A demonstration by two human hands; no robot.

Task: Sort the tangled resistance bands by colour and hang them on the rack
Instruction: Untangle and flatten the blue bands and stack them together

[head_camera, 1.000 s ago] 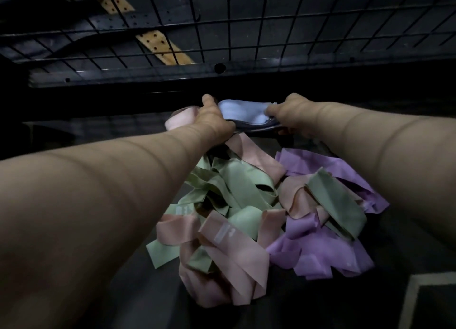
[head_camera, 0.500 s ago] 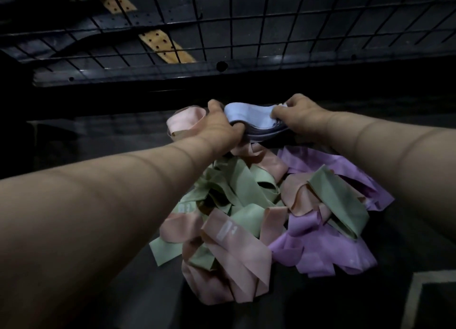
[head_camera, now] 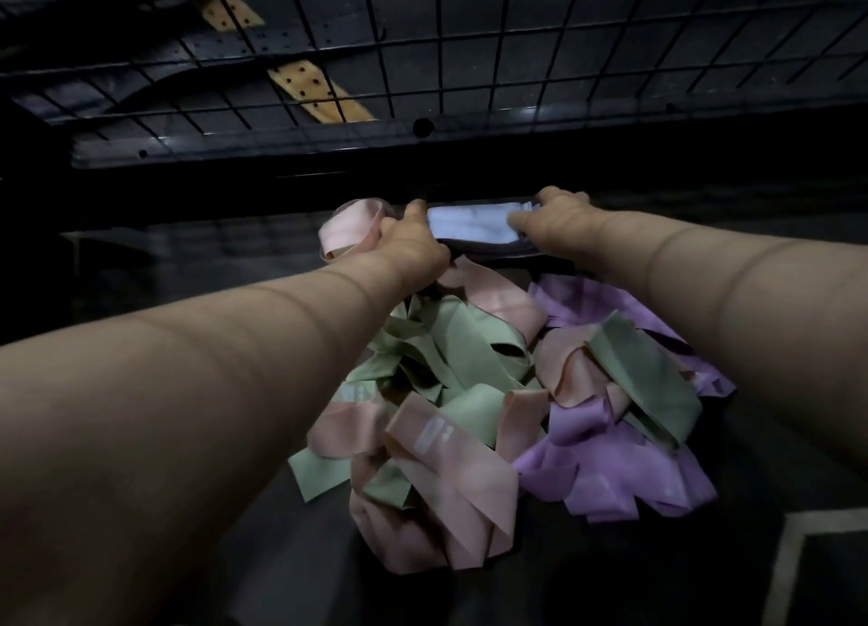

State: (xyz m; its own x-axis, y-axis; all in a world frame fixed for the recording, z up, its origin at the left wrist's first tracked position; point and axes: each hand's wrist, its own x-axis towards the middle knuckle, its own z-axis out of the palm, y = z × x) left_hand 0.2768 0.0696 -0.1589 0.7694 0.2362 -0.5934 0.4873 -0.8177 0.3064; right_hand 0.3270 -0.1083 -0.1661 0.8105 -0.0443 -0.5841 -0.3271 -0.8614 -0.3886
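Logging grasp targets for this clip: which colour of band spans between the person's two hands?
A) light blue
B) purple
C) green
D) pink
A: the light blue band runs from the left hand to the right hand, each gripping one end, above the pile of green, pink and purple bands.
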